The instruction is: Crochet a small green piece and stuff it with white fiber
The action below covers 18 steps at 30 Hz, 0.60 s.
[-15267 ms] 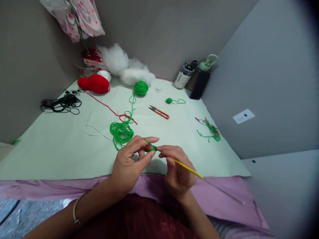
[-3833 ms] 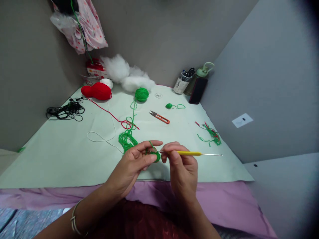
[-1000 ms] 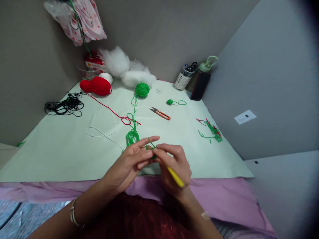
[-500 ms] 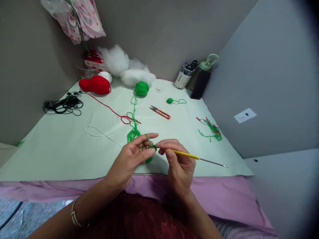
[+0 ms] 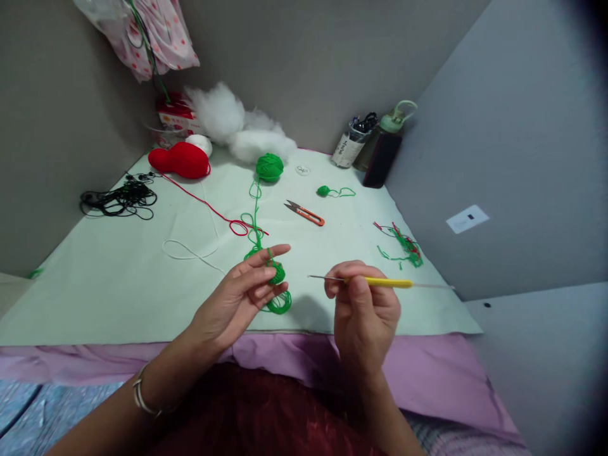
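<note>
A small green crochet piece (image 5: 277, 273) is pinched between the thumb and fingers of my left hand (image 5: 237, 294), with green yarn running over the raised index finger. Loose loops of green yarn (image 5: 279, 303) hang below and behind that hand. My right hand (image 5: 365, 310) is closed around the yellow grip of a crochet hook (image 5: 380, 282). The hook's metal tip points left and stands apart from the green piece. From the left hand, the yarn leads back across the table to a green yarn ball (image 5: 270, 167).
Orange thread snips (image 5: 304, 213) lie mid-table; a small green piece with a tail (image 5: 323, 190) is behind them. Red yarn (image 5: 180, 159), black cord (image 5: 121, 197) and white stuffing (image 5: 218, 114) are left and back. Yarn scraps (image 5: 407, 247), a phone (image 5: 381, 159) and bottle (image 5: 396, 117) stand right.
My right hand has moved right, drawing the crochet hook away from the green piece. My left hand has shifted slightly left and turned, so the piece shows more.
</note>
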Each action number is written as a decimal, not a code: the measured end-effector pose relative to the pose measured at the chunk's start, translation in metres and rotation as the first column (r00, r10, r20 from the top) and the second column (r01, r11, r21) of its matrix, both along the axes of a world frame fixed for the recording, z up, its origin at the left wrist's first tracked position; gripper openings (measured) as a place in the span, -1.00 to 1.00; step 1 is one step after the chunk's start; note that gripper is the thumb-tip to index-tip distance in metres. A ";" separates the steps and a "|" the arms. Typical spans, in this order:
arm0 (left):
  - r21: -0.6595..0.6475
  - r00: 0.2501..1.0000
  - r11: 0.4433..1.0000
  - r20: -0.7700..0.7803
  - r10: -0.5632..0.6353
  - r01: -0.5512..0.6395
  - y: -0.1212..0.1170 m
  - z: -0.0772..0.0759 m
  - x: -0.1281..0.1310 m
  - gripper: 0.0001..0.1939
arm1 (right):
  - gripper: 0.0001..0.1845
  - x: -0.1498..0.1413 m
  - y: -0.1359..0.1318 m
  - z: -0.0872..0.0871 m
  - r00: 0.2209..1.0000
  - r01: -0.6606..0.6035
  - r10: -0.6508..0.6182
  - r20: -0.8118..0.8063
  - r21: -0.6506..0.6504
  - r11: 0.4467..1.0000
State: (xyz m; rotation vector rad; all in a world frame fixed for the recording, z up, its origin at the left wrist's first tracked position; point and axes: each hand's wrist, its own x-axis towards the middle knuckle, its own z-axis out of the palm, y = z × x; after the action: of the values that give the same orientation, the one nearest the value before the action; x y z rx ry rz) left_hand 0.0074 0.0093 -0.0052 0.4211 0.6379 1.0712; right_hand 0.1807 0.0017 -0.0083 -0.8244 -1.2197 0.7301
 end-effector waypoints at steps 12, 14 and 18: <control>0.080 0.995 0.996 -0.088 -0.039 0.046 -0.005 -0.002 0.006 -0.84 | -0.80 -0.003 -0.002 -0.005 0.998 -0.064 0.064 0.012 -0.046 0.997; 0.078 0.995 0.996 -0.086 -0.045 0.052 -0.005 -0.001 0.006 -0.85 | -0.80 -0.003 -0.002 -0.004 0.998 -0.055 0.055 0.017 -0.042 0.998; 0.075 0.996 0.996 -0.081 -0.049 0.055 -0.004 0.001 0.007 -0.85 | -0.79 -0.002 -0.001 -0.004 0.998 -0.025 0.026 0.054 -0.024 0.999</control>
State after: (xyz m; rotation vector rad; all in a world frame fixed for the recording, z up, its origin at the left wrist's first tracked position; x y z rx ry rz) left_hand 0.0144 0.0050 -0.0046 0.5461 0.6535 1.0362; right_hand 0.1785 0.0003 -0.0120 -0.8542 -1.2746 0.7478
